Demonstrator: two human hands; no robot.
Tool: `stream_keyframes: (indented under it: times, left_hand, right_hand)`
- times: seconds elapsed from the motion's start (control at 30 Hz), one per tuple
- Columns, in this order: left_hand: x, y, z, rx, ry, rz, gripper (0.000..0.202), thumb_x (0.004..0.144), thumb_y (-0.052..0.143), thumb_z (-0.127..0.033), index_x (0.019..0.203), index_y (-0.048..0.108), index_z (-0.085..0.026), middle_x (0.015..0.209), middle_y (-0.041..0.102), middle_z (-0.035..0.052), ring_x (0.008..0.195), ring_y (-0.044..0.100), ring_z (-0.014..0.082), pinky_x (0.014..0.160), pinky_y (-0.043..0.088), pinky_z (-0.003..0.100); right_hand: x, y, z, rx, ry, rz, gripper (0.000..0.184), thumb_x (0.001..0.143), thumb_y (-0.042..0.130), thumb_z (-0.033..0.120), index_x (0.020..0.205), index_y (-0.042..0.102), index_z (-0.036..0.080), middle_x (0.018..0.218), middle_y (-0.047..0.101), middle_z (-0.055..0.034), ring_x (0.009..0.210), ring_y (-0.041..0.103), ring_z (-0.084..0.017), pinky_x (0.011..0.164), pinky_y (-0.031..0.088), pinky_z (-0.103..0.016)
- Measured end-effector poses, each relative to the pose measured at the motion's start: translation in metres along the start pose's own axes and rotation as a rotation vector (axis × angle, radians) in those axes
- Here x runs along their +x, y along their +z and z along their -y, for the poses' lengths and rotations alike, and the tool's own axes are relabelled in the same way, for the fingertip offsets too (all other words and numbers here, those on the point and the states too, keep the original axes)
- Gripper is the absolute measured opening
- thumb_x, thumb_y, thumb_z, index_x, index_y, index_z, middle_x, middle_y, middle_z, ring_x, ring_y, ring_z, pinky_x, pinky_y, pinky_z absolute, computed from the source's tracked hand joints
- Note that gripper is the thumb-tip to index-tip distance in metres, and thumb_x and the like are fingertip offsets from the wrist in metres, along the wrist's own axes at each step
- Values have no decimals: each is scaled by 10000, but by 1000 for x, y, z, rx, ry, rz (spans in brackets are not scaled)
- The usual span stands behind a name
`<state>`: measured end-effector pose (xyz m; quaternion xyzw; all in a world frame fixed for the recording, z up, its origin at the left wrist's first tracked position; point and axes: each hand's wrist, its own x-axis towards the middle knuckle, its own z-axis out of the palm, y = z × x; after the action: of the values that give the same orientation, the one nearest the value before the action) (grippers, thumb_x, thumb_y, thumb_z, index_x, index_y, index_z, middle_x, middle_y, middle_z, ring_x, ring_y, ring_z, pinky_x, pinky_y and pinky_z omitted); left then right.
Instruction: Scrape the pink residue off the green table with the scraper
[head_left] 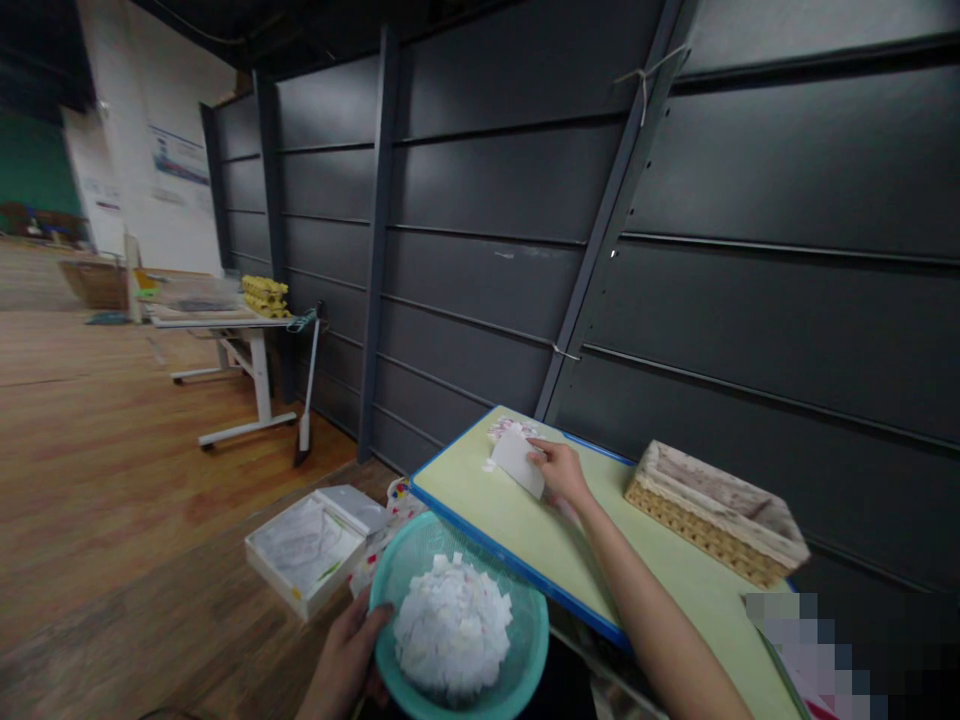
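My left hand [358,630] grips the left rim of a turquoise plastic basket [534,640], thumb over the edge. A heap of small white paper pieces [452,625] fills its middle. The basket sits low, just in front of the near edge of the pale yellow table [465,478]. Over the tabletop my right hand [556,470] is closed on a flat white card [517,462], held tilted. Beyond the card lies a small pile of white and pinkish paper bits [507,428], partly hidden by it. A stray white scrap [490,465] lies beside the card's left edge.
A lined wicker basket [712,525] stands on the table's right part. On the floor at left is an open white box [307,550]. Dark metal panels [480,190] rise behind the table. Farther left are a white-legged table [259,375] and a broom [306,430].
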<state>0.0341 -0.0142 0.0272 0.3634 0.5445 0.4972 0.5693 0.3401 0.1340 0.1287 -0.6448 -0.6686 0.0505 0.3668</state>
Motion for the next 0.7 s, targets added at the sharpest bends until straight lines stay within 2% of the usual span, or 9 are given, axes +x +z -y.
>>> stream_keyframes:
  times: [0.07,0.2,0.33,0.53,0.7]
  left_hand:
    - [-4,1,-6,34,-8,-11,443,741,589,-379,1101,571,-122,359,551,-51,300,462,115,318,352,198]
    - [-7,2,-12,30,3,28,532,763,554,-373,1218,510,-99,312,502,-72,281,417,111,307,314,195]
    - [-3,1,-10,35,15,40,651,709,605,-448,1233,501,-75,319,513,-65,277,421,124,308,320,215]
    - [8,-3,-3,-20,-23,93,874,596,671,-571,1273,461,-59,310,502,-68,277,442,146,297,320,233]
    - [5,0,-5,-80,11,111,746,649,673,-481,1237,476,-68,322,502,-82,280,450,130,308,341,218]
  right_hand:
    - [-2,0,5,-18,-16,7,342,779,564,184,1092,701,173,1100,689,-100,964,654,-218,852,473,-295]
    - [-4,1,11,-63,-40,-36,329,808,536,200,1090,702,172,1096,693,-96,971,650,-222,843,462,-280]
    - [-8,7,15,-156,-113,50,282,814,505,179,978,734,198,985,730,-69,949,650,-223,804,444,-256]
    - [-33,10,25,-207,-216,157,305,789,466,126,911,734,205,843,744,-54,776,670,-190,666,413,-207]
    - [-71,10,32,-194,-279,202,389,780,441,107,1042,714,201,883,743,-84,777,685,-196,692,454,-220]
